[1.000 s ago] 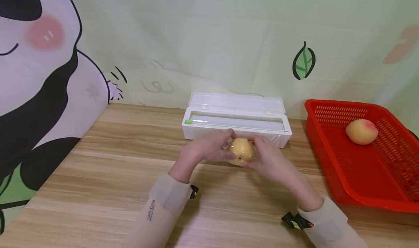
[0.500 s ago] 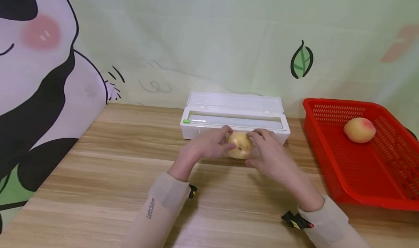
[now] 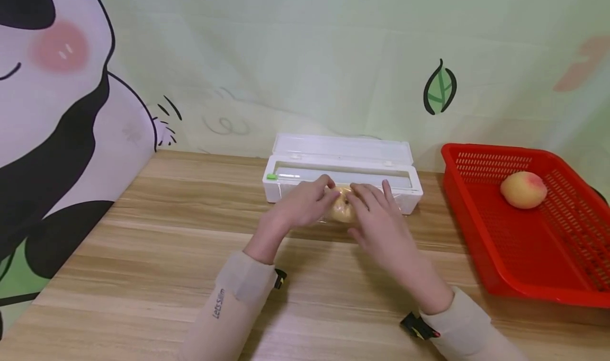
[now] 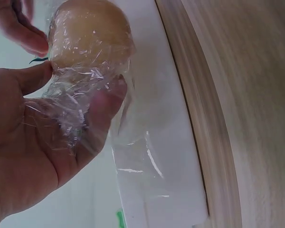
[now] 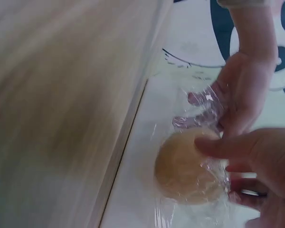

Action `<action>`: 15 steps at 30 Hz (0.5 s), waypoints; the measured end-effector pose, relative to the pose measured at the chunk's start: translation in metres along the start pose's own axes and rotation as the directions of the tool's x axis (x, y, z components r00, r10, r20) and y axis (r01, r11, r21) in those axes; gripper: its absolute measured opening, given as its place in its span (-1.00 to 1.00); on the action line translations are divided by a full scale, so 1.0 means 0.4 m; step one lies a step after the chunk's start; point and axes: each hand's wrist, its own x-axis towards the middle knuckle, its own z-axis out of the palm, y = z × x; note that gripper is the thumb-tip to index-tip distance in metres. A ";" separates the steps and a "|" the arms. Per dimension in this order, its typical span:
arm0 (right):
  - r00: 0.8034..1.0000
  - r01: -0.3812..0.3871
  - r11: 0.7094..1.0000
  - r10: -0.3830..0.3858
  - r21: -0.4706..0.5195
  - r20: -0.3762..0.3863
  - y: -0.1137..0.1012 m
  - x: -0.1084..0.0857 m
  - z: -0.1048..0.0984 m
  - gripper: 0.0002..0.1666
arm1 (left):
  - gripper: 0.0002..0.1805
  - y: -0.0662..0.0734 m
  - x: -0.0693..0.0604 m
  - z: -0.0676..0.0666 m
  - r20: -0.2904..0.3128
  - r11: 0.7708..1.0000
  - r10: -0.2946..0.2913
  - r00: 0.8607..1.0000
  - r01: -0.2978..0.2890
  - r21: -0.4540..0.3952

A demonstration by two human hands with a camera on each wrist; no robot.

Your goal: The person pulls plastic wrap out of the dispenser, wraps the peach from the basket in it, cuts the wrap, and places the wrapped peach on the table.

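The red basket [image 3: 524, 250] holds one peach [image 3: 523, 190]. The left hand [image 3: 302, 202] pinches crinkled clear film [image 4: 76, 104] around a yellow fruit [image 4: 92, 35]; the right hand [image 3: 383, 226] touches it, grip unclear. Just behind, a white box [image 3: 275, 193] holds a pale roll [image 3: 343, 177].

I could pass a hand left of the white box [image 3: 343, 165], low over the broad stretch of worktop [image 3: 200, 197] there. Right of the box I have only a narrow strip before the wall of the red basket [image 3: 469, 223]. Behind it, its raised lid [image 3: 340, 148] and the backdrop [image 3: 305, 75] bar me. Just in front, the left hand [image 3: 305, 205], right hand [image 3: 381, 220] and wrapped fruit [image 3: 342, 210] crowd my approach.
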 end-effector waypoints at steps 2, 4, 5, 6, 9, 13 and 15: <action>1.000 0.012 0.998 -0.013 -0.067 -0.021 -0.010 0.000 0.001 -0.21 | -0.52 0.001 0.002 0.000 -0.023 1.000 -0.006 1.000 0.005 -0.009; 0.999 0.022 0.996 -0.026 -0.090 -0.045 -0.019 0.001 0.004 -0.18 | -0.53 0.002 0.003 0.000 -0.041 0.999 -0.012 0.999 0.011 -0.030; 0.998 0.027 0.996 -0.032 -0.091 -0.055 -0.023 0.003 0.007 -0.16 | -0.53 0.002 0.003 0.001 -0.048 0.999 -0.016 0.999 0.015 -0.038; 0.997 0.030 0.996 -0.036 -0.086 -0.063 -0.026 0.005 0.011 -0.13 | -0.54 0.002 0.004 0.001 -0.055 0.999 -0.020 0.998 0.017 -0.045; 0.997 0.018 0.998 -0.022 -0.055 -0.072 -0.031 0.011 0.023 -0.05 | -0.56 0.003 0.004 0.002 -0.076 0.999 -0.022 0.997 0.019 -0.045; 0.997 -0.052 0.997 0.049 -0.052 -0.067 -0.030 0.013 0.032 -0.06 | -0.56 0.003 0.005 0.005 -0.091 0.999 -0.023 0.996 0.019 -0.043; 0.995 -0.084 0.995 0.080 -0.062 -0.063 -0.026 0.013 0.032 -0.09 | -0.56 0.003 0.005 0.005 -0.096 0.998 -0.027 0.995 0.022 -0.052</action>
